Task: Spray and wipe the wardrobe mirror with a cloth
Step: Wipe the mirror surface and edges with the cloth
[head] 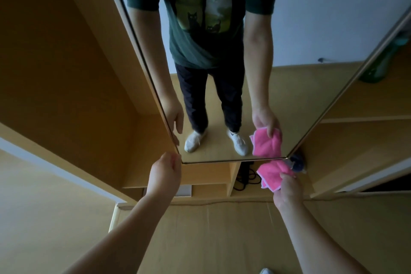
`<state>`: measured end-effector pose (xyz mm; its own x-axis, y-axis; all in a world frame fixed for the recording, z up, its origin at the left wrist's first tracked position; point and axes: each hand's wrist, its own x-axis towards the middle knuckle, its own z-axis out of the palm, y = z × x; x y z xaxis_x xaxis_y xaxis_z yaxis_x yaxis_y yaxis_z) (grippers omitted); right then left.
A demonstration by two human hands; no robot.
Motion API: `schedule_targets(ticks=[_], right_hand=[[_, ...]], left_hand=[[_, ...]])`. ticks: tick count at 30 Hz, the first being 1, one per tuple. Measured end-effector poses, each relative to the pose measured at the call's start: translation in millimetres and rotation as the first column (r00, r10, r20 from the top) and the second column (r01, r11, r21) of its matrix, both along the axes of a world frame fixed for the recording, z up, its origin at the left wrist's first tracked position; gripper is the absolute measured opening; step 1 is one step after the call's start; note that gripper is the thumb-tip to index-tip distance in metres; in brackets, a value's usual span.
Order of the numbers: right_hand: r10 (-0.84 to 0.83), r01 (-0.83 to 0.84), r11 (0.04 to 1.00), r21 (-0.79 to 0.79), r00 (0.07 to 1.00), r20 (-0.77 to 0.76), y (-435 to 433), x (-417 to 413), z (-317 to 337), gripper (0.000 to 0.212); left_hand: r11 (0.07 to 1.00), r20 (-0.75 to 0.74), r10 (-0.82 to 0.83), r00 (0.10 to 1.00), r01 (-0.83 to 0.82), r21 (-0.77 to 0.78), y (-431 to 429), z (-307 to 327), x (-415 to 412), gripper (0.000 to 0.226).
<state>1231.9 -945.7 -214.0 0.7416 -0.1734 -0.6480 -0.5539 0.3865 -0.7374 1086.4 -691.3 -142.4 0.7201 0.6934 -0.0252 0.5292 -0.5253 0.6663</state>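
The mirror (289, 87) fills the centre and upper part of the frame, set between open wardrobe (66, 69) sections at left and right. Its lower edge runs across the middle of the frame.

Left hand (165, 171): positioned at the lower left corner of the mirror. The fingers are curled round the mirror's side edge and grip it. The reflection shows the fingertips on the glass face at that edge.

Right hand (289, 189): positioned just below the lower right corner of the mirror. Thumb and fingers pinch the cloth (272, 173), a bunched pink one. The top of the cloth touches the mirror's bottom edge at that corner, and its reflection shows directly above in the glass.

A dark object (298, 162) sits just right of the cloth on a shelf; what it is cannot be told.

Below the mirror, centre frame, a small compartment holds black cables (246, 177). A white shoe (265, 271) shows at the bottom edge, on the floor (211, 240).
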Motion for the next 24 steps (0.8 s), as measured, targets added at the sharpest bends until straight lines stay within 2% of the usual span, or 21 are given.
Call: schedule_targets(ticks=[5,9,14,18,22,24], right_hand=[[0.126,-0.122,0.99,-0.066,0.991,0.055,-15,-26,25,0.046],[0.203,-0.185,0.975,-0.121,0.967,0.155,-21,-40,63,0.038],[0.31,-0.298,0.95,-0.09,0.886,0.344,-14,-53,124,0.032],[0.423,-0.385,0.905,-0.183,0.761,0.492,-6,-67,192,0.026],[0.546,-0.452,0.831,-0.324,0.554,0.628,6,-81,269,0.021],[0.594,-0.48,0.79,-0.381,0.449,0.667,10,-87,303,0.019]], left_hand=[[0.993,-0.056,-0.115,0.992,0.115,-0.014,-20,12,-4,0.027],[0.958,-0.019,-0.282,0.959,0.28,-0.065,-39,42,2,0.021],[0.884,0.091,-0.444,0.891,0.452,-0.116,-62,100,16,0.014],[0.807,0.16,-0.548,0.821,0.57,-0.157,-77,152,25,0.045],[0.695,0.274,-0.66,0.699,0.707,-0.128,-79,206,25,0.084],[0.664,0.34,-0.664,0.666,0.734,-0.143,-78,231,21,0.097]])
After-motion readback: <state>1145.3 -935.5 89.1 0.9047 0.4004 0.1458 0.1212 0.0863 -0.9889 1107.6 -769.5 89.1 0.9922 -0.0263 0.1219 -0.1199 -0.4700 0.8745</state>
